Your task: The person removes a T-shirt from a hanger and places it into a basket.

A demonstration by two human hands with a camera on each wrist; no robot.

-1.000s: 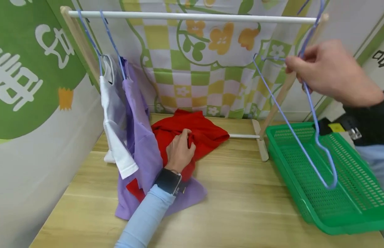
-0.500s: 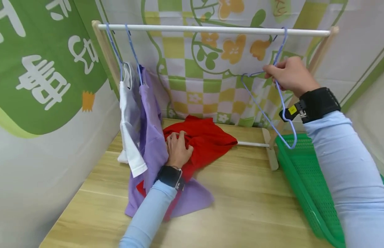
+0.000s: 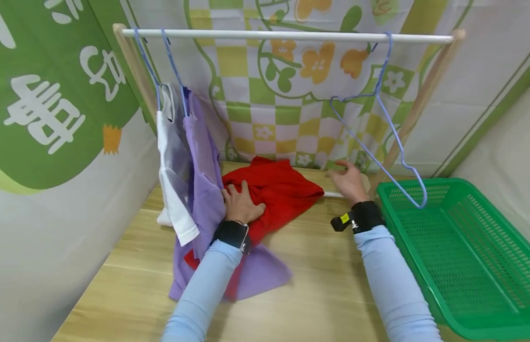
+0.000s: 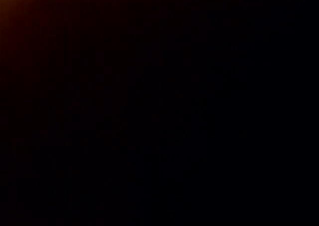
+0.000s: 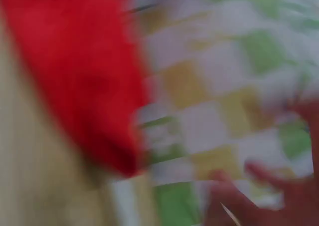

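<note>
Fingers of the left hand (image 3: 240,205) lie spread and fairly straight on the crumpled red shirt (image 3: 273,190), pressing it against the wooden table (image 3: 316,285) beside the hem of the purple garment (image 3: 205,180); the left wrist view is black and adds nothing. Over to the right, the right hand (image 3: 349,179) hovers low above the table with its fingers loose and holding nothing, just off the red shirt's right edge and in front of the rack's bottom crossbar; the right wrist view is blurred, showing only red cloth against the checked backdrop. Half a second ago that hand was up at the rail gripping the blue wire hanger (image 3: 378,118); now the hanger hangs by its hook from the white rail (image 3: 290,35) with nothing on it, its lower corner dangling over the near corner of the green basket (image 3: 461,251), and the hand has dropped toward the shirt. My reading is that the hanger is parked and both hands are coming together on the red shirt to ready it. Farther back on the left end of the rail hang the white garment (image 3: 170,156) and the purple one on their own blue hangers, in front of the flower-patterned backdrop (image 3: 290,95)
</note>
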